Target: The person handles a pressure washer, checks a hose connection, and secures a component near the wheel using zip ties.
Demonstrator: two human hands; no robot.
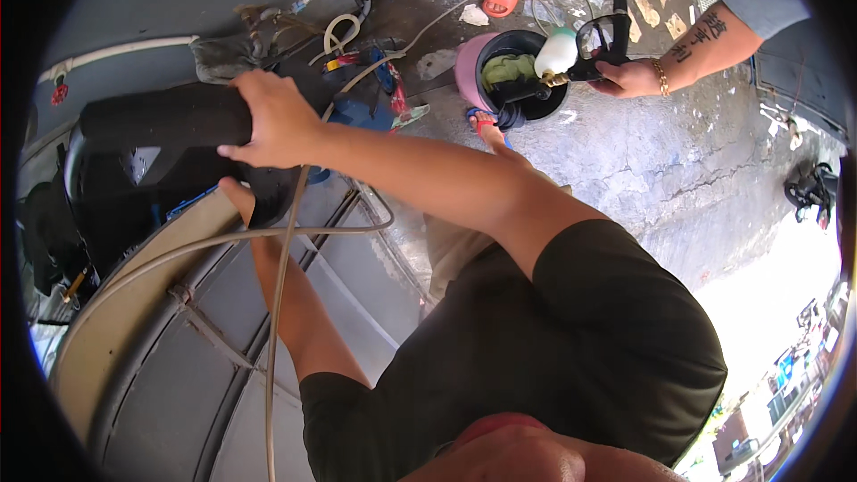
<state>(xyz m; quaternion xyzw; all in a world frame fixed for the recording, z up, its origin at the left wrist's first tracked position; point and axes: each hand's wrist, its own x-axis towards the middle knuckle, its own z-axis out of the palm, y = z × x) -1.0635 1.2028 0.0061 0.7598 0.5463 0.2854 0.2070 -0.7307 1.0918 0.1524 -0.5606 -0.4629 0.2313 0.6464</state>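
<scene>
- The right hand [278, 120] is spread wide, with the thumb well away from the fingers, and it touches the near end of a big shiny black panel [147, 147].
- The left hand [236, 200] is by the bottom edge of the same panel; most of its fingers are hidden, so I cannot tell if it is pinching.
- The black panel is at the left, above a curved tan board [116, 317], and looks a bit wet.
- A long gray hose [276, 330] runs past both arms.
- A red tap handle [60, 91] is at the far left, near a white pipe [125, 54].
- At the top right, another person's hand [618, 78] is wrapped around a black spray gun [585, 69] with a white bottle [557, 51] on it.
- Just beside the gun is a pink bucket [467, 67] with a dark tub [560, 107] and a green cloth [509, 71] in it.
- The other person wears orange sandals [503, 2] on the worn gray floor [616, 161].
</scene>
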